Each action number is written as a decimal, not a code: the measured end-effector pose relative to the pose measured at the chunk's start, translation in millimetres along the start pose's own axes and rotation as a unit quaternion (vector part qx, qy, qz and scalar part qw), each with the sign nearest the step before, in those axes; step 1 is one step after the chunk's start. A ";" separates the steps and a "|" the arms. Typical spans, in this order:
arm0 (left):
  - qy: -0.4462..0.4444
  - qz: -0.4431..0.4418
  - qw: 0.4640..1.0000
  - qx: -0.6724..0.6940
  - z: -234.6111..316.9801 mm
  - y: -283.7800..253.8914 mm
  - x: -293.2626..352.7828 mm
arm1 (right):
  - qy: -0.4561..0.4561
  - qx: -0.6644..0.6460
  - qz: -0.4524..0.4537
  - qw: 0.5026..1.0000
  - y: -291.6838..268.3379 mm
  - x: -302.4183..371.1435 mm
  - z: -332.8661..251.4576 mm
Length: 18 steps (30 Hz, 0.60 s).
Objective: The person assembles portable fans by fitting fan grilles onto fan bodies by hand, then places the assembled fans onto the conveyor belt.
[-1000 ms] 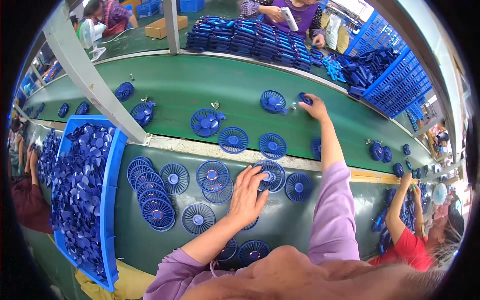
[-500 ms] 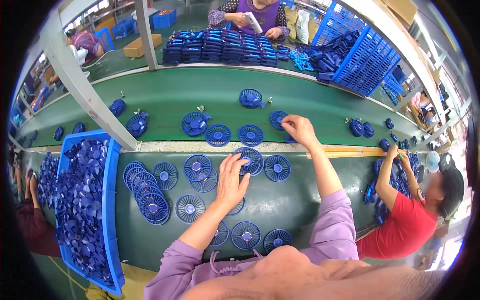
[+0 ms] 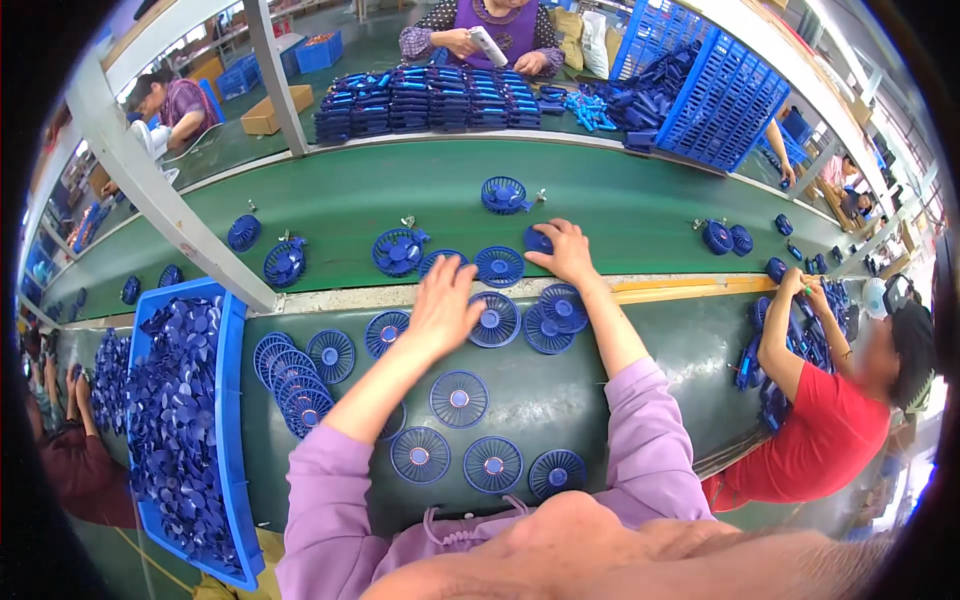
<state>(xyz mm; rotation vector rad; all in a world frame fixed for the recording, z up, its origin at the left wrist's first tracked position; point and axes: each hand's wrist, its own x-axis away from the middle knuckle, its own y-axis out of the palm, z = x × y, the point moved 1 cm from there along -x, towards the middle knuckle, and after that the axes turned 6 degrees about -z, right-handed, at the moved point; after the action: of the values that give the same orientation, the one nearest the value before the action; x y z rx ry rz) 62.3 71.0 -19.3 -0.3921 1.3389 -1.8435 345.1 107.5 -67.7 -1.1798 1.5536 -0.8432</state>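
Several round blue fan grilles lie on the dark green table and along the near side of the green belt. My left hand [image 3: 440, 305] reaches over the belt's near edge, fingers stretched out over a fan grille [image 3: 440, 264] that they partly cover. Just right of it, another grille [image 3: 499, 266] lies flat on the belt. My right hand [image 3: 566, 252] is at the belt with thumb and fingers closed on a small flat dark blue piece [image 3: 537, 240]. Below my right wrist, one grille [image 3: 563, 308] overlaps another [image 3: 545, 330].
A blue crate [image 3: 228, 430] full of blue blades stands at left, near an overlapping row of grilles [image 3: 292, 375]. Fan heads with blades [image 3: 398, 252] sit on the belt [image 3: 340, 190]. A metal post [image 3: 165, 190] rises at left. A co-worker in red [image 3: 810, 430] works at right.
My left hand has moved up from the table grilles to the one at the belt's edge. My right hand has shifted left and now grips a flat blue piece. Grilles on the table are rearranged.
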 end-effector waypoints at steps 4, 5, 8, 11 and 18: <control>-0.061 -0.018 0.997 -0.035 -39.1 19.3 -35.4 | -0.058 -0.063 -0.018 0.996 3.4 -4.0 -31.4; -0.063 -0.036 0.996 -0.053 -38.6 21.7 -38.5 | -0.077 -0.066 -0.036 0.994 4.9 -3.7 -36.7; -0.038 -0.066 0.997 -0.007 -36.4 19.5 -39.4 | -0.156 -0.106 -0.101 0.977 2.8 0.0 -49.3; 0.034 -0.053 0.998 0.024 -19.2 15.0 -38.6 | -0.241 -0.164 -0.153 0.944 -6.1 7.7 -50.1; 0.071 -0.162 0.971 0.160 -1.5 -22.2 47.6 | -0.336 -0.218 -0.262 0.878 -38.3 50.8 -90.8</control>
<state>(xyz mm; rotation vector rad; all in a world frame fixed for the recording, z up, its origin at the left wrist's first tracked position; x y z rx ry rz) 22.1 38.7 -9.5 -0.3248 1.0865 -2.3565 266.2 45.1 -21.2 -2.0210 0.8555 -0.3213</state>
